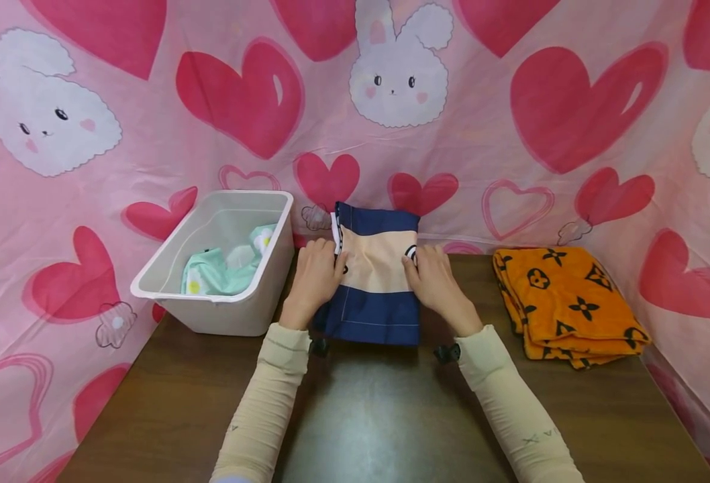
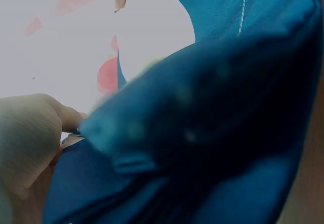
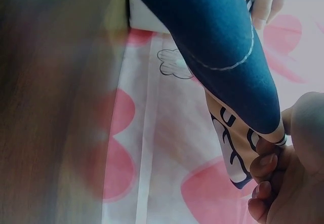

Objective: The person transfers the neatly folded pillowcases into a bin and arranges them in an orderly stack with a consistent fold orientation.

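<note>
A folded navy garment (image 1: 376, 315) with a broad beige band is held up over the table's back part, its kind unclear from the folds. The left hand (image 1: 319, 272) grips its left edge, thumb on the beige front. Opposite, the right hand (image 1: 436, 278) pinches the right edge beside a black-and-white print. In the left wrist view, loose navy cloth (image 2: 152, 128) bulges near the left hand (image 2: 35, 133). From the right wrist, the right hand (image 3: 293, 168) shows fingers curled behind the cloth (image 3: 217, 32), where part of a dark-lettered print appears.
A pale grey plastic bin (image 1: 264, 315) stands at the left, with mint-green cloth (image 1: 219, 272) inside. On the right lies a folded orange cloth (image 1: 566, 302) with black motifs. The brown wooden table (image 1: 379, 416) meets a pink heart-and-rabbit curtain (image 1: 343, 134) behind and at both sides.
</note>
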`<state>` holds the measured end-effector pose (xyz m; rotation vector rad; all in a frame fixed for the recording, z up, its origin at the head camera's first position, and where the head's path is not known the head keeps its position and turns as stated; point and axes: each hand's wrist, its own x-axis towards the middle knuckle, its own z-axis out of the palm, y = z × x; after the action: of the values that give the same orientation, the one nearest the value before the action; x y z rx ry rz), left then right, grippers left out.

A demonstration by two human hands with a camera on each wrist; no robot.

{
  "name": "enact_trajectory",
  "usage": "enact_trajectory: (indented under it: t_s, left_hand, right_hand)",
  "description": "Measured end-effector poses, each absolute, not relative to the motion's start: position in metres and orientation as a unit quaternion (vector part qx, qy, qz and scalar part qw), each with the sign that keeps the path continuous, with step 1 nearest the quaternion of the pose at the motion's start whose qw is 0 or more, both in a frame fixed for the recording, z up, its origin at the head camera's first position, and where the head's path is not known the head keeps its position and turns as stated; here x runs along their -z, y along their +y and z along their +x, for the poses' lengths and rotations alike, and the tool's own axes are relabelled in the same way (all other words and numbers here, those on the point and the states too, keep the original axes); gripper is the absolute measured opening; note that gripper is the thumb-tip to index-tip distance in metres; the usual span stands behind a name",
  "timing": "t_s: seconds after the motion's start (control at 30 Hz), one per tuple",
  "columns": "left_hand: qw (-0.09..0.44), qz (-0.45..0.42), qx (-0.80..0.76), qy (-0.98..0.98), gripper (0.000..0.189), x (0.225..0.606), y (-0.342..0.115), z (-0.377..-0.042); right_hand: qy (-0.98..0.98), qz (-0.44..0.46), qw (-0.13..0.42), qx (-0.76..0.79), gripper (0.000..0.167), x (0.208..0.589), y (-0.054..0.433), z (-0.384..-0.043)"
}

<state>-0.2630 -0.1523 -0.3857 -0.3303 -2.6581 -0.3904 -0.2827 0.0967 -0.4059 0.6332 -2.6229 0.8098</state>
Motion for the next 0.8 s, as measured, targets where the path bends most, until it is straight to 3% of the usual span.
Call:
enact_trajectory:
  t_s: [0.8]
  left_hand:
    - [0.223,-0.123,0.131,-0.958,0.033,0.373,-0.164,-0.253]
  right_hand:
    - [-0.91,0.244,0.174,-0.288,0.028,0.401,0.084,-0.28]
